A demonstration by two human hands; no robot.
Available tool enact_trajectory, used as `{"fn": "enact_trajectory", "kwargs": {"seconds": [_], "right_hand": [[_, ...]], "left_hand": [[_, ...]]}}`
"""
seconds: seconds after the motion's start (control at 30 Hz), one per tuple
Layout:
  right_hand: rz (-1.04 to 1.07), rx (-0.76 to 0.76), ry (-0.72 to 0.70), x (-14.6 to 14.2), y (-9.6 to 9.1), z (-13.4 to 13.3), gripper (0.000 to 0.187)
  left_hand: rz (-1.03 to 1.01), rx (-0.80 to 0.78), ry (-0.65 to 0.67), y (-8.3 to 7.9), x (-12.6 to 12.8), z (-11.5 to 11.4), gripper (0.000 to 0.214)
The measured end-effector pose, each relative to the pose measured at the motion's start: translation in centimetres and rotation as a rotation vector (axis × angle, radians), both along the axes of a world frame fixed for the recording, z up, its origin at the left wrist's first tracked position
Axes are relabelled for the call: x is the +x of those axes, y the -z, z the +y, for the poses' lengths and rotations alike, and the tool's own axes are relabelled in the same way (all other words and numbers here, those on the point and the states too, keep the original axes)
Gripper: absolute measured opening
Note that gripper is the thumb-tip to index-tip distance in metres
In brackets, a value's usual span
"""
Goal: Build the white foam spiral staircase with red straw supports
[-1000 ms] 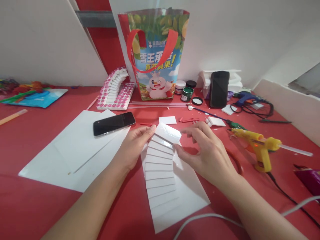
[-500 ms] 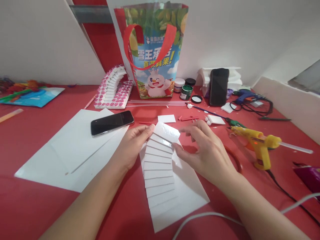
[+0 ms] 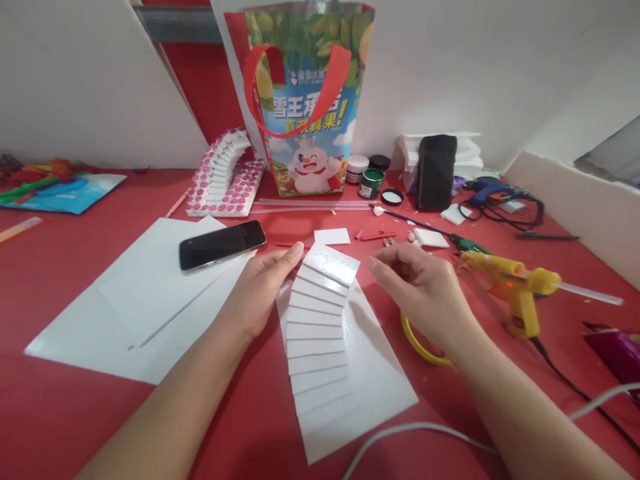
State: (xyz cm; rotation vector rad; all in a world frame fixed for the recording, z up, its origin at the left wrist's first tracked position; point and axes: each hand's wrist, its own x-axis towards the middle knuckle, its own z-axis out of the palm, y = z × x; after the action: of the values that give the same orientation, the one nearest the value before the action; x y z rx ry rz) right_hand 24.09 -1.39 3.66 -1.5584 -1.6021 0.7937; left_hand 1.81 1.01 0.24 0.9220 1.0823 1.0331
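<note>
A curved, stair-like row of overlapping white foam-board strips [image 3: 317, 330] lies on a white sheet [image 3: 373, 393], its top piece [image 3: 333, 263] glossy. My left hand [image 3: 263, 287] is beside the row's upper left edge, thumb stretched out and the other fingers loosely bent. Whether the thumb still touches the edge is hard to tell. To the right of the top piece, my right hand [image 3: 417, 283] hovers apart from it, with loosely bent fingers and nothing visible in them. A yellow curved rim [image 3: 423, 350] shows partly under the right hand.
At right lies a yellow glue gun [image 3: 515, 283], and a white cable [image 3: 420, 427] crosses the front. A phone [image 3: 223, 245] rests on white sheets [image 3: 125, 307] at left. Behind stand a printed bag [image 3: 310, 157], a pink-dotted stair model [image 3: 225, 180], paint jars [image 3: 371, 183] and another phone [image 3: 437, 173].
My right hand has let go of the top piece and moved right. My left hand has eased slightly left from the edge. More of the yellow rim shows.
</note>
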Motion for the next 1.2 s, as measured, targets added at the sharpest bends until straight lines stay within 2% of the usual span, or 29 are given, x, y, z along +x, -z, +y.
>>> {"fn": "enact_trajectory", "kwargs": {"seconds": [0.13,0.33,0.6,1.03,1.2], "right_hand": [[0.356,-0.344,0.011,-0.3,0.2,0.4,0.038],[0.599,-0.546,-0.047,-0.7,0.6,0.3,0.041],[0.713,-0.573,-0.068,-1.0,0.7,0.4,0.04],[0.699,-0.546,-0.068,-1.2,0.8,0.3,0.04],[0.695,-0.553,-0.084,-1.1,0.9,0.4,0.039]], "left_hand": [[0.046,0.011,-0.007,0.1,0.0,0.1,0.035],[0.081,0.006,-0.049,0.1,0.1,0.1,0.034],[0.088,-0.003,-0.06,0.0,0.1,0.2,0.034],[0.06,-0.018,-0.075,-0.6,0.3,0.0,0.033],[-0.012,-0.063,-0.053,-0.6,0.3,0.0,0.038]]}}
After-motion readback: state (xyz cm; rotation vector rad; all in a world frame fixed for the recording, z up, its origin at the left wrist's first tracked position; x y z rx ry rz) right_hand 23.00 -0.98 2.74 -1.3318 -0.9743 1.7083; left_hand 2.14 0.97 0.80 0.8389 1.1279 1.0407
